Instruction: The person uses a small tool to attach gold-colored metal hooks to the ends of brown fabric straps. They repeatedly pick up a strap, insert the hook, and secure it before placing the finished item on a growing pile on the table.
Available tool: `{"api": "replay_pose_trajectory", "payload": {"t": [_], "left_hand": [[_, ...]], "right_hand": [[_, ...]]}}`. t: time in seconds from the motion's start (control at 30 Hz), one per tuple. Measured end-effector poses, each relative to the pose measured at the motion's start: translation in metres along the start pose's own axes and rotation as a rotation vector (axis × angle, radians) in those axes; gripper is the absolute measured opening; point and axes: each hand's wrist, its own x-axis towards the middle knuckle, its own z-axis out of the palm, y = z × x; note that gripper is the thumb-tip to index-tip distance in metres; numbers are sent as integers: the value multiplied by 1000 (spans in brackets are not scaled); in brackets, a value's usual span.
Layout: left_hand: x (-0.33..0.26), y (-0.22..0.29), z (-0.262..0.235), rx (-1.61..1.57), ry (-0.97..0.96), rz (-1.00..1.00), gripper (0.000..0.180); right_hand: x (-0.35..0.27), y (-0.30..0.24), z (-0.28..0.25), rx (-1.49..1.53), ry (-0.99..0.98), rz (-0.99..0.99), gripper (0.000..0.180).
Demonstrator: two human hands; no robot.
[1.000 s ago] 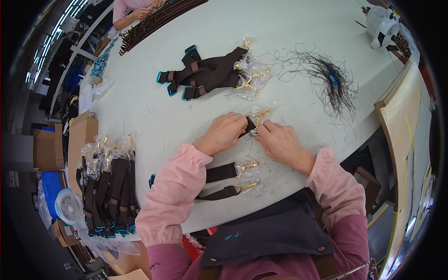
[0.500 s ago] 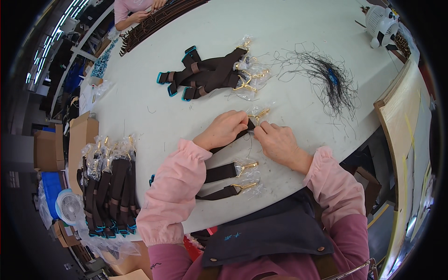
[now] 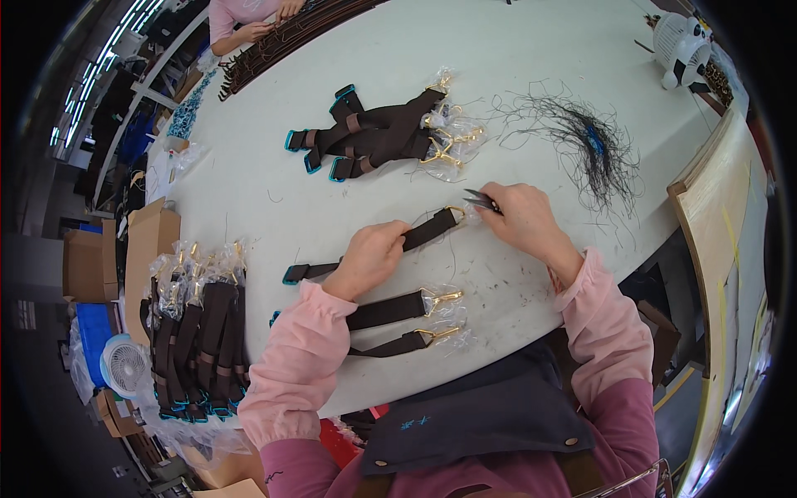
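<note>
My left hand [image 3: 371, 256] is closed around a dark brown webbing strap [image 3: 432, 230], which lies slantwise over the table. A blue-edged buckle ends it on the left, and a gold metal fitting partly in clear plastic is at its right end. In my right hand [image 3: 528, 219] are small thread snips [image 3: 480, 199], blades pointing left above that fitting. A loose thread hangs beside the strap. Closer to me lie two more brown straps, an upper one [image 3: 386, 311] and a lower one [image 3: 392, 344], their gold clasps wrapped in plastic. My left forearm hides parts of both.
A pile of similar straps [image 3: 378, 133] lies farther back, left of a tangled heap of black threads [image 3: 596, 149]. More straps [image 3: 207, 336] are stacked at the left edge. A white fan [image 3: 124, 368] stands beyond them. Another person's hands [image 3: 257, 31] work at the far left.
My left hand has slid left and nearer along the strap. My right hand has moved right and up, bringing the snips into plain view. The strap's buckle end now shows.
</note>
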Motion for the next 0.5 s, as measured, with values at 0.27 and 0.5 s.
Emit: {"api": "replay_pose_trajectory", "payload": {"t": [0.27, 0.5], "left_hand": [[8, -17, 19, 119, 114, 153, 16], [19, 8, 8, 376, 163, 230, 18]], "right_hand": [[9, -1, 18, -151, -100, -39, 20], [4, 5, 18, -75, -156, 13, 15]]}}
